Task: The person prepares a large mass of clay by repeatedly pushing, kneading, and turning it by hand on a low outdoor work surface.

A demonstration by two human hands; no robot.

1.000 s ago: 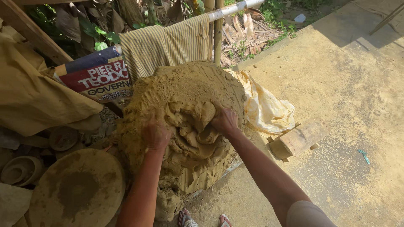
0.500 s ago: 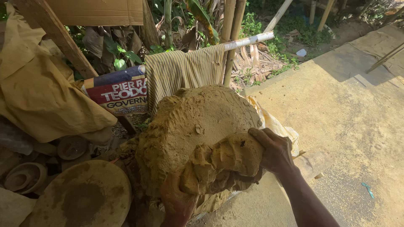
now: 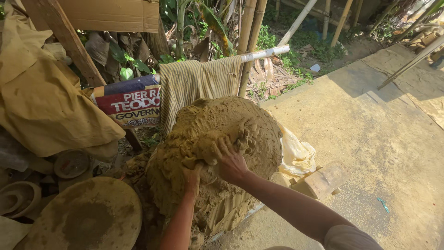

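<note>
A big mound of wet tan clay (image 3: 231, 120) sits in the middle of the head view. Both my hands are on its near face. My left hand (image 3: 192, 178) grips the underside of a clay lump (image 3: 203, 150) that lies against the mound. My right hand (image 3: 231, 163) is just right of it, fingers dug into the same lump and the clay above it. Both forearms come up from the bottom edge, smeared with clay.
A round clay-coated disc (image 3: 88, 215) lies lower left beside small clay bowls (image 3: 18, 196). A striped cloth (image 3: 199, 83) hangs over a white pipe (image 3: 263, 53) behind the mound, next to a printed banner (image 3: 132, 102). Tan sheeting (image 3: 41, 102) is at left. Concrete ground (image 3: 379, 129) lies to the right.
Half a second ago my hands held a large clay lump lifted off the mound toward me. Now the lump is back against the mound with both hands pressed on it.
</note>
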